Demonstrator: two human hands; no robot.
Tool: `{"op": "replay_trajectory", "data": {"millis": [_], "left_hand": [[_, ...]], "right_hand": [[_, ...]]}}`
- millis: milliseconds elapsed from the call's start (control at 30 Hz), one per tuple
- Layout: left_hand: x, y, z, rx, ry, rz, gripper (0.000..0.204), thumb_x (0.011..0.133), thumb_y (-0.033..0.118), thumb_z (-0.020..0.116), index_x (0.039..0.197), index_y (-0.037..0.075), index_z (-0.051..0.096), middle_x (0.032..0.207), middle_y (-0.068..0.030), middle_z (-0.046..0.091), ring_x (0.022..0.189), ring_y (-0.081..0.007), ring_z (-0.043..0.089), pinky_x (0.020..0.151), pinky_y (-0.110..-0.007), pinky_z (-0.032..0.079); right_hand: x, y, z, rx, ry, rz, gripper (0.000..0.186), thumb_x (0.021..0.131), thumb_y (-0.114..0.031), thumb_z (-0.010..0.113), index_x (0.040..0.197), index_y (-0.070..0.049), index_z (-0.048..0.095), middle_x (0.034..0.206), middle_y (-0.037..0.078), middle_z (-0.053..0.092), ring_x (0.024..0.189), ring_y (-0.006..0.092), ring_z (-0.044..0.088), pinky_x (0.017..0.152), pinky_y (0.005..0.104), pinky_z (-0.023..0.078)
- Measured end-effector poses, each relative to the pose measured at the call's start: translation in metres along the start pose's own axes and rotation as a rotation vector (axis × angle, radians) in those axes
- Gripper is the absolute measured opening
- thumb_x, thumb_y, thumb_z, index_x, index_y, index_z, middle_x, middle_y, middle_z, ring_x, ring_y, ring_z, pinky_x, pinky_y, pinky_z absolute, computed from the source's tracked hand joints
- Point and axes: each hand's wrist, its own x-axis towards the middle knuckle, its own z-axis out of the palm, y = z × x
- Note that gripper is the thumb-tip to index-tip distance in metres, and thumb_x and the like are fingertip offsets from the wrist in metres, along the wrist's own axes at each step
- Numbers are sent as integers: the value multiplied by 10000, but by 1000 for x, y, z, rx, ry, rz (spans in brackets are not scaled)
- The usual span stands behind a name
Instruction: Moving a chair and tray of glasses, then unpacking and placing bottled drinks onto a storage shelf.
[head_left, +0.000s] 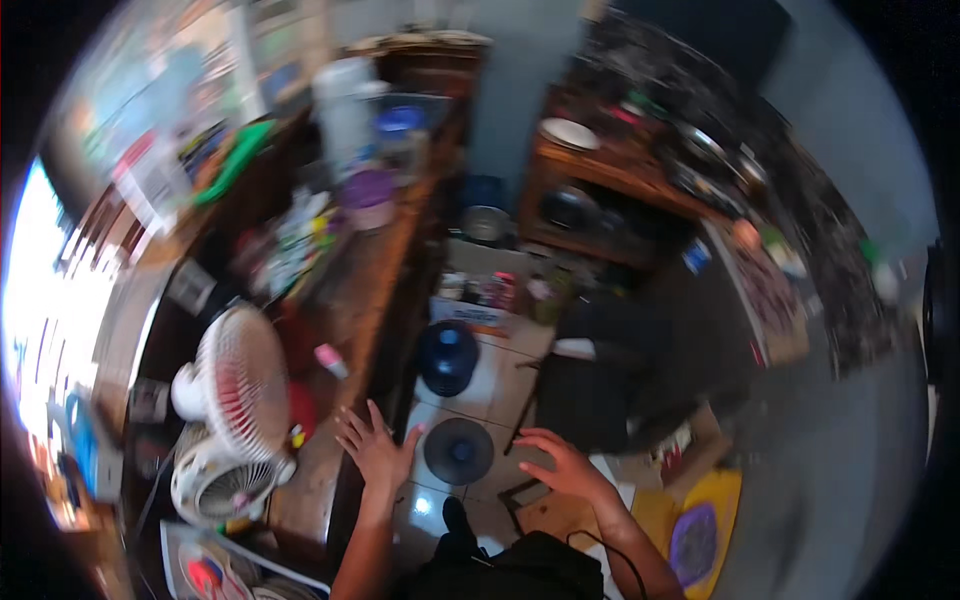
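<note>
My left hand [378, 452] is raised with its fingers spread and nothing in it, beside the edge of the wooden counter [340, 430]. My right hand [562, 470] is also empty, its fingers apart, held out near a dark chair-like thing [590, 400]. On the tiled floor between and beyond my hands is a dark grey round thing [458, 451], perhaps a lid or a container seen from above. Just past it stands a dark blue rounded container [448, 357]. Neither hand visibly touches anything.
A white fan [240, 385] stands on the left, near a pink item [330, 360] and a purple-lidded tub [369, 197]. Farther ahead, a cardboard box [470, 312] holds small goods. A wooden shelf [620, 178] with dishes is at the back right; yellow cloth [715, 495] lies lower right.
</note>
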Motion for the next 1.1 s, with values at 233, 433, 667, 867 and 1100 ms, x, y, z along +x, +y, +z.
{"op": "replay_trajectory", "data": {"millis": [233, 433, 667, 867, 1100], "left_hand": [[36, 112, 97, 107, -362, 713, 899, 799, 700, 606, 1437, 84, 459, 1535, -344, 212, 1443, -483, 191, 1153, -599, 147], [2, 137, 220, 159, -599, 725, 889, 813, 707, 591, 1418, 65, 481, 1456, -346, 368, 1369, -489, 349, 1119, -495, 325], [-14, 44, 438, 472, -842, 602, 1131, 750, 741, 622, 1535, 44, 201, 1549, -314, 204, 1393, -438, 338, 1140, -474, 315], [116, -71, 499, 682, -560, 597, 1186, 771, 657, 682, 1557, 98, -8, 1573, -309, 83, 1360, -534, 320, 1073, -579, 373], [116, -22, 577, 508, -845, 680, 863, 786, 547, 738, 1339, -2, 367, 1299, -219, 499, 1210, -374, 506, 978, -464, 467]], "right_hand": [[-27, 128, -24, 184, 533, -69, 378, 922, -226, 680, 1266, -108, 577, 1344, 98, 538, 1260, 256, 512, 1037, 400, 419], [-128, 282, 36, 557, 737, 206, 367, 921, -256, 682, 1229, -77, 597, 1256, 69, 594, 1163, 196, 568, 950, 342, 466], [-175, 498, 195, 693, 895, 804, 593, 876, -428, 698, 1281, -25, 539, 1142, 168, 656, 1056, 254, 636, 903, 369, 508], [-83, 519, 244, 918, 503, 688, 841, 834, -554, 700, 1382, 28, 439, 1105, 207, 669, 1015, 313, 657, 885, 384, 510], [-44, 552, 337, 1046, 933, 1004, 690, 866, -512, 696, 1241, 20, 466, 1044, 211, 673, 972, 284, 656, 857, 390, 506]]}}
